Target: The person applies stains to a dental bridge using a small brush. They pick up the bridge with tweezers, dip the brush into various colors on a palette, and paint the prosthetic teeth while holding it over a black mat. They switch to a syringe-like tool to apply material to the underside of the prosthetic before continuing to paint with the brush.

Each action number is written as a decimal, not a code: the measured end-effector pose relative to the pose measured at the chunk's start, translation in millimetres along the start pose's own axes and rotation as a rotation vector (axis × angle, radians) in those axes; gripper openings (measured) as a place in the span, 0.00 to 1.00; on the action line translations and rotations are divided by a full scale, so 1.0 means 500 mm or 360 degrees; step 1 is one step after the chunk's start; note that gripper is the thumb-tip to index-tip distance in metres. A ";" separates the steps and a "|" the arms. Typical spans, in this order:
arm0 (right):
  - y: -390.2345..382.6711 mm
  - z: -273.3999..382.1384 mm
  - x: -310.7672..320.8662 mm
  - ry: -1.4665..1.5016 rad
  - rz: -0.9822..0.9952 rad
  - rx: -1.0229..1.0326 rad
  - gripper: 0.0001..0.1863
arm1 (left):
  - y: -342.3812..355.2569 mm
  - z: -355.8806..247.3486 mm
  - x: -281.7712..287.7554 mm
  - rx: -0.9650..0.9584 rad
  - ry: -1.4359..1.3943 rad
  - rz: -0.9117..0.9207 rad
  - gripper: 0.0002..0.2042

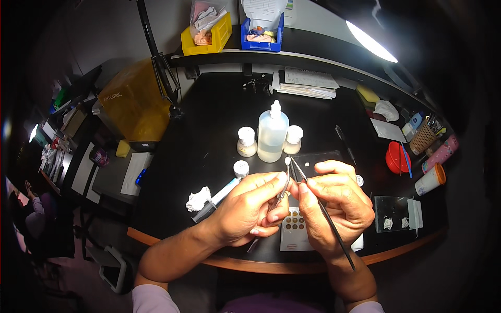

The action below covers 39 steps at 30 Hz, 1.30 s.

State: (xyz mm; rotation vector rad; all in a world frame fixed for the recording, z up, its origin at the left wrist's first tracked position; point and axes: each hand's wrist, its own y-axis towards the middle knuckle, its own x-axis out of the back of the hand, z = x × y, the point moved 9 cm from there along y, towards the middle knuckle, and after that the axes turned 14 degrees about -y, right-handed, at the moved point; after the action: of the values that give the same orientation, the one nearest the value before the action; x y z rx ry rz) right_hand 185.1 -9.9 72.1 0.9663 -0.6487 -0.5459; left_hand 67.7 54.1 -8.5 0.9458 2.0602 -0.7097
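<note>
My left hand [255, 206] is closed around slim metal tweezers [285, 183]. At their upper end sits a small white tooth-like piece [287, 161]. My right hand [336, 201] pinches a thin dark-handled brush [335, 232]; its tip is close beside the white piece, and I cannot tell whether they touch. Both hands meet above the near part of the desk. Just beyond them stand a clear squeeze bottle [272, 136] and two white-capped jars, one left [247, 142] and one right [294, 140]. Partly hidden below my hands lies a pale card [293, 241] with round brown dots.
Left of my hands are crumpled tissue [199, 199] and a syringe [222, 195]. On the right lie a glass slab [383, 208] with white dabs, a red bowl [396, 159], a cup [430, 180] and a pen [345, 143]. A lamp [371, 41] shines overhead. Another person [37, 211] sits far left.
</note>
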 end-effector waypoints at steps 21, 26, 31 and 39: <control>0.007 0.009 -0.005 0.0052 0.0091 0.0039 0.06 | 0.004 0.001 0.005 -0.0016 -0.0011 0.0044 0.21; 0.004 0.011 -0.001 0.0104 0.0078 0.0009 0.06 | 0.004 -0.001 0.003 -0.0015 0.0002 0.0057 0.20; 0.002 0.004 -0.004 0.0040 0.0076 -0.0041 0.07 | 0.003 -0.001 0.003 -0.0025 0.0006 0.0015 0.20; 0.004 0.008 -0.004 0.0063 0.0105 0.0014 0.06 | 0.004 0.002 0.004 -0.0013 -0.0011 0.0048 0.20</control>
State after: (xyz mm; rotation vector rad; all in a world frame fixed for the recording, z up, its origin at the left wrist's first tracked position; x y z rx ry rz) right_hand 181.1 -9.8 74.7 0.9585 -0.6455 -0.4648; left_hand 69.1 55.2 -11.0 0.9667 2.0372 -0.6873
